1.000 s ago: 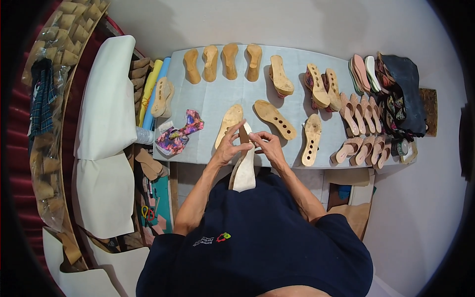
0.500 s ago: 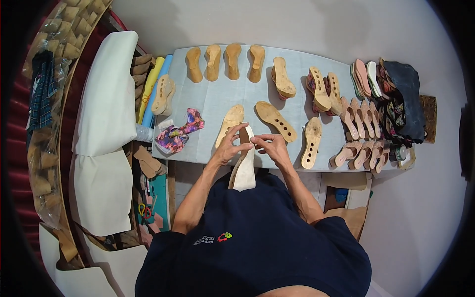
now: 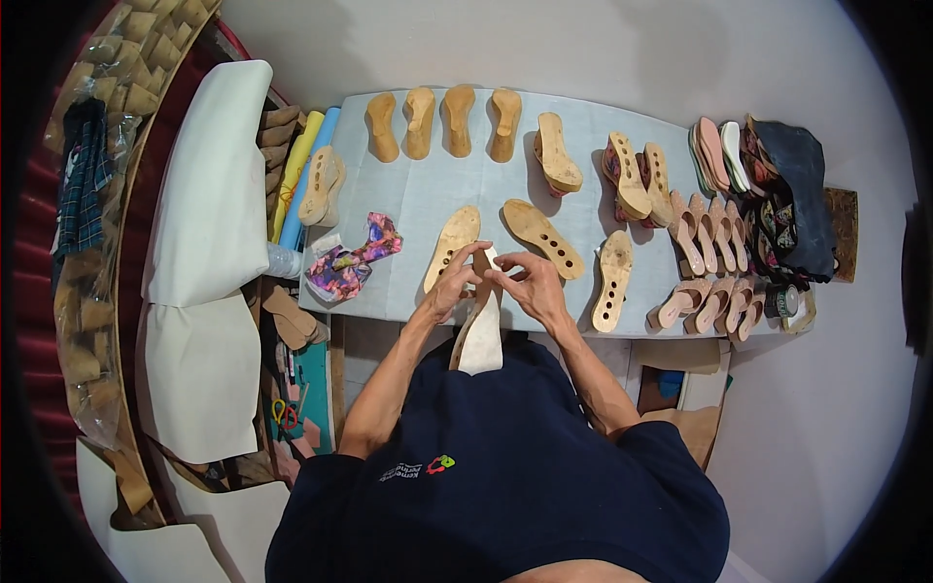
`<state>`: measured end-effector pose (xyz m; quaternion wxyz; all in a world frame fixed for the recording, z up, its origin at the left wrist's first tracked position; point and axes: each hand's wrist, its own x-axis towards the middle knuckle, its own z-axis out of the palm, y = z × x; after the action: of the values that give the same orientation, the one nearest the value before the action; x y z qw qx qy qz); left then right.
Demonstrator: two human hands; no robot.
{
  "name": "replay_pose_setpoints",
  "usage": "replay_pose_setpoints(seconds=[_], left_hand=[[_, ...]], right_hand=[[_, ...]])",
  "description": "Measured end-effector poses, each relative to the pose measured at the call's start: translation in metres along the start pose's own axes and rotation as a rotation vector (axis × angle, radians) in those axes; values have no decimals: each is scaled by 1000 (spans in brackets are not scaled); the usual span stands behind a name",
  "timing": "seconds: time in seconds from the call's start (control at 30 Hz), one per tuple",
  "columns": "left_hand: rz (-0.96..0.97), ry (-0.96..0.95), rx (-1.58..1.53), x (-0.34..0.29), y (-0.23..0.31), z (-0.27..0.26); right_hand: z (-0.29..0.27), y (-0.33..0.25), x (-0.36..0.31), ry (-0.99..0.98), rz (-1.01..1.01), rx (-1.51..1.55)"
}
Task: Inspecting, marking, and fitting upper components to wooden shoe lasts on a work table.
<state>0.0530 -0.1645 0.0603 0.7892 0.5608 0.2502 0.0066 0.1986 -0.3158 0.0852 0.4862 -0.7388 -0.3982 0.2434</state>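
Upright in front of my chest stands a shoe sole with a whitish face and a brown side; its wide end rests against my shirt. My left hand grips its narrow upper part, the fingers along the far tip. At the upper right edge, my right hand has thumb and forefinger pressed to the sole, partly covering it. Just beyond my hands, a wooden sole with holes and another holed wooden sole lie on the table. A third holed sole lies to the right.
The cloth-covered table carries several wooden shoe lasts at the back, floral straps at left, and pink heeled sandals at right. White sheet material hangs at left. Below it are scissors.
My right hand has shifted slightly left and up, its thumb now further across the sole's face. The left hand still holds the sole, with barely any movement.
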Motion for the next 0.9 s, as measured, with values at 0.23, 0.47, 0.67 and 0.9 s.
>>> replay_pose_setpoints(seconds=[0.23,0.47,0.67,0.9], left_hand=[[-16,82,-152,0,-9,-1],[59,77,-118,1,-2,-1],[7,241,-80,6,-2,8],[8,341,-42,7,7,23]], right_hand=[[-5,-7,-2,29,-310,-488],[-4,-8,-4,18,-216,-67],[-2,-1,-1,37,-354,-237],[-15,-3,2,-18,-606,-538]])
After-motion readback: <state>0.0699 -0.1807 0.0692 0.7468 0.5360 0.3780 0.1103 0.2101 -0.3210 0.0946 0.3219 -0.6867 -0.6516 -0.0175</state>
